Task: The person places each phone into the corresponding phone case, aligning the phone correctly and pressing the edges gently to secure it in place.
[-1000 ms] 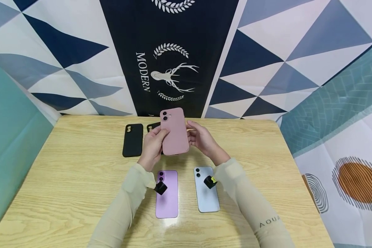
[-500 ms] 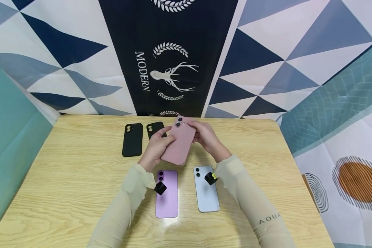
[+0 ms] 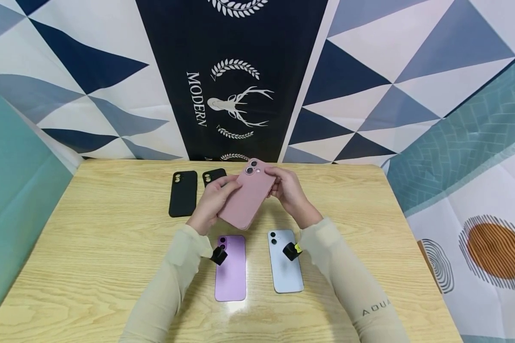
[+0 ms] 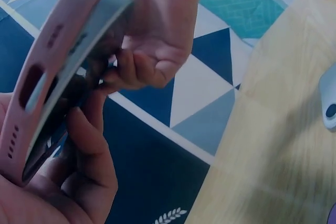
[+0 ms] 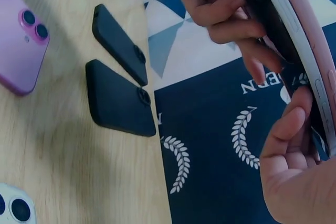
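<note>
A pink phone case (image 3: 248,197) is held slanted above the far part of the table, camera end up and to the right. Inside it sits a phone with a pale edge (image 5: 286,11) and a dark screen. In the left wrist view, a gap shows between the case and the phone's edge (image 4: 100,30) along part of their length. My left hand (image 3: 212,202) grips the lower left side, thumb on the case back. At the upper right corner my right hand (image 3: 289,190) pinches, its thumb beside the cameras. Fingers of both hands touch the screen side.
Two black phone cases (image 3: 183,194) lie at the back left; the second black case (image 3: 214,175) is partly hidden by my left hand. Nearer, a purple phone (image 3: 233,276) and a pale blue phone (image 3: 287,271) lie under my wrists. A patterned wall cloth (image 3: 240,47) rises behind the table.
The pink case with its phone has tilted from nearly upright to slanting right. My right hand has come onto its upper right corner. In the last half second it shifted only slightly.
</note>
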`<state>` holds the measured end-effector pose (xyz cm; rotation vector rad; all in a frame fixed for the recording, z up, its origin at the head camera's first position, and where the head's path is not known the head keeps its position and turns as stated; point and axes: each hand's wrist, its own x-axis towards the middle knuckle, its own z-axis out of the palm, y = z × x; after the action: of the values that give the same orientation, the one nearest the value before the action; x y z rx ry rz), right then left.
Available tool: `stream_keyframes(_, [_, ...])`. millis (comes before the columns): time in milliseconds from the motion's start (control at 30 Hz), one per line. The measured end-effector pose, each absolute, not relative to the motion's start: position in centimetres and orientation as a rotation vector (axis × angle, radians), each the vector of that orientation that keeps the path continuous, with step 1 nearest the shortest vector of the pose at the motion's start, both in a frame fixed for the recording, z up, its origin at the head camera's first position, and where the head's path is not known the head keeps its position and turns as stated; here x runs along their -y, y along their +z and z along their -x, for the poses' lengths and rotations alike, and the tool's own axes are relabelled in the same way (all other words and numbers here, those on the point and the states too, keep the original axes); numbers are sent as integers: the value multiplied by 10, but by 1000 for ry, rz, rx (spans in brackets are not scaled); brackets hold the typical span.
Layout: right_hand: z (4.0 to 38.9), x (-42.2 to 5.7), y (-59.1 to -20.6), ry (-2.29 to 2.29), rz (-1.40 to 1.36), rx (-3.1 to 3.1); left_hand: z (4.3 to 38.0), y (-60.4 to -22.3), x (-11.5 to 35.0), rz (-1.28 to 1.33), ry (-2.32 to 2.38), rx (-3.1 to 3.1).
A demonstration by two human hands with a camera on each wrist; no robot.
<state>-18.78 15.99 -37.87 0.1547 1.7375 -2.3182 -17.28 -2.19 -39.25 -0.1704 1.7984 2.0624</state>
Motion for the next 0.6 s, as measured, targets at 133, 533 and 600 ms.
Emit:
stream_keyframes(133, [186, -161, -378, -2444, -209, -1661, 173, -393, 26, 215, 2142, -1712])
stream_keyframes(533, [185, -160, -374, -2675, -415, -1505, 166, -398, 24, -52, 2230, -1513])
stream_keyframes(600, [184, -159, -374, -2680, -409, -1500, 165, -397, 23, -58, 2292, -1501])
